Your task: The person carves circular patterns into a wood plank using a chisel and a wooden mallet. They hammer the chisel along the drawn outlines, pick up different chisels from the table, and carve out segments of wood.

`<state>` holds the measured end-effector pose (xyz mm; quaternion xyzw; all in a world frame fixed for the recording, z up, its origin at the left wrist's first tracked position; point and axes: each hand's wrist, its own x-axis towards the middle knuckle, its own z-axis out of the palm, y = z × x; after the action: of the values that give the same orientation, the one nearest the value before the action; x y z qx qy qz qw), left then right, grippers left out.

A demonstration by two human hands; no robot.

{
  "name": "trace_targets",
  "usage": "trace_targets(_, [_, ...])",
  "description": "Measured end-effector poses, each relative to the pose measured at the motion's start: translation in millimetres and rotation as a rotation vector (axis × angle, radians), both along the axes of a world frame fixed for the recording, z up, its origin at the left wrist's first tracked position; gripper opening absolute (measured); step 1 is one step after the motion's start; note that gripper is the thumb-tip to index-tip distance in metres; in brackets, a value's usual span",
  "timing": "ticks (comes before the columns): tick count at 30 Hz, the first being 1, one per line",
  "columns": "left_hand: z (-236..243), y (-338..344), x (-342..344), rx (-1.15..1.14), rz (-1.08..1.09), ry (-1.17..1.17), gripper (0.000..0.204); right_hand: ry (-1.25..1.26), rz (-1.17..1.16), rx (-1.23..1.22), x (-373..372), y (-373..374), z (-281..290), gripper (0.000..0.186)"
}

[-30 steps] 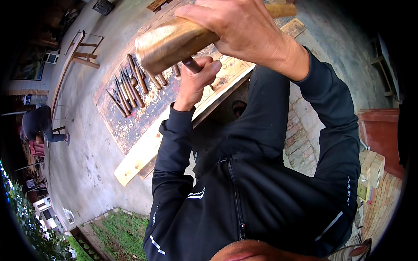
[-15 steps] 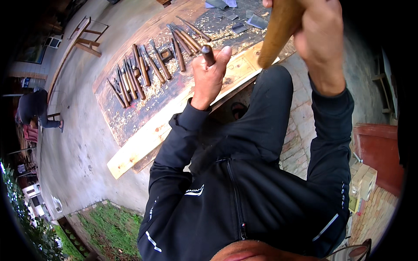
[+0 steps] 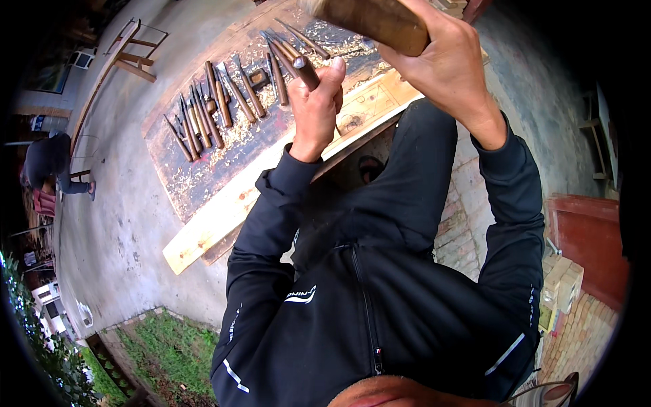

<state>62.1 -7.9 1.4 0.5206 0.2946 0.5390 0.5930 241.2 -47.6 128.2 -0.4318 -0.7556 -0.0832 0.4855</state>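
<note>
My left hand [image 3: 314, 117] is closed around a chisel [image 3: 307, 72], whose wooden handle end sticks out above the fist. Its blade is hidden below the hand, over the light wooden board [image 3: 224, 224]. Pencilled lines and a carved patch mark the right part of that board. In my right hand [image 3: 447, 61] is a thick wooden mallet [image 3: 369, 20], raised above the board's right end and lying across the top of the view. The mallet's far end is blurred and partly cut off by the top edge. A gap separates mallet and chisel.
Several carving tools [image 3: 211, 95] lie in a row among shavings on the dark worktable [image 3: 161, 146] beyond the board. A wooden rack [image 3: 135, 64] stands far left, near a person [image 3: 51, 163] bending over. A reddish-brown panel [image 3: 586, 244] is at the right.
My right hand has moved left, and the mallet has swung from pointing down to lying sideways toward the left. My left hand with the chisel has shifted slightly left.
</note>
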Motion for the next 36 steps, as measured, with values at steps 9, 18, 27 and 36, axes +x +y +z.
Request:
trace_targets(9, [-9, -5, 16, 0.089, 0.176, 0.081, 0.05, 0.508, 0.297, -0.068, 12, 1, 23, 0.041])
trace_targets(18, [-6, -29, 34, 0.237, 0.325, 0.039, 0.038, -0.2, -0.01, 0.048, 21, -23, -2, 0.046])
trace_targets(27, [-9, -50, 34, 0.389, 0.267, 0.188, 0.051, 0.816, 0.123, 0.323, 22, -66, 8, 0.032])
trace_targets(36, [-12, -53, 33, 0.44, 0.279, 0.245, 0.047, -0.057, -0.333, 0.107, 26, -58, -39, 0.051])
